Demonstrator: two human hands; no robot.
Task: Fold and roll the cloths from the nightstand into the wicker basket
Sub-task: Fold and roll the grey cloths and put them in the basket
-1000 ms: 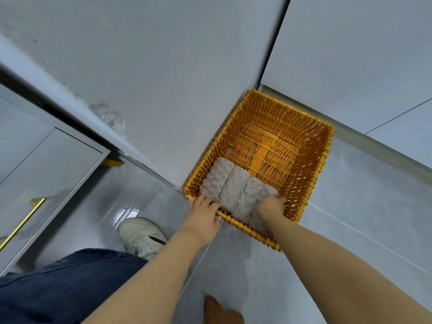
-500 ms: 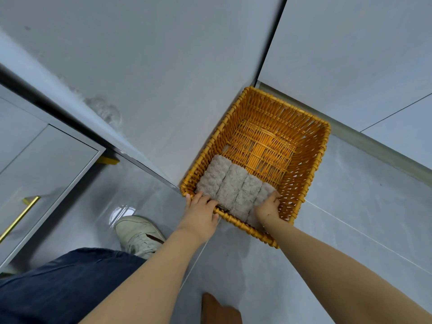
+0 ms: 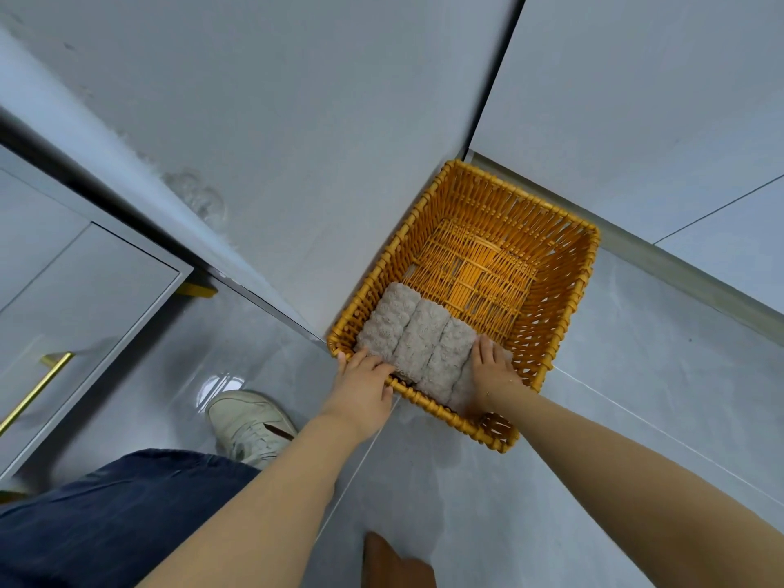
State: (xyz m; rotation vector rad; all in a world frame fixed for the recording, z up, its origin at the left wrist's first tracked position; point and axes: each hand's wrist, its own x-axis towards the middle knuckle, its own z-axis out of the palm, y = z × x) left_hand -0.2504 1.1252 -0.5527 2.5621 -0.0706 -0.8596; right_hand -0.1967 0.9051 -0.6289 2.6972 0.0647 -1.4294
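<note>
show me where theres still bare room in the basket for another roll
Free: the woven bottom between the rolled cloths and the wicker basket far wall. Crowded: the near wall, where the rolls sit side by side between the left hand and right hand.

The wicker basket point(image 3: 564, 299) is orange-yellow, woven in tight vertical strands on its walls and a criss-cross lattice on its bottom. The rolled cloths point(image 3: 407, 337) between the two grips are pale grey-beige with a bumpy, knobbly texture. The floor point(image 3: 636, 418) is glossy light grey tile. The shoe point(image 3: 250, 422) is off-white; the trouser leg point(image 3: 106, 515) is dark navy.
</note>
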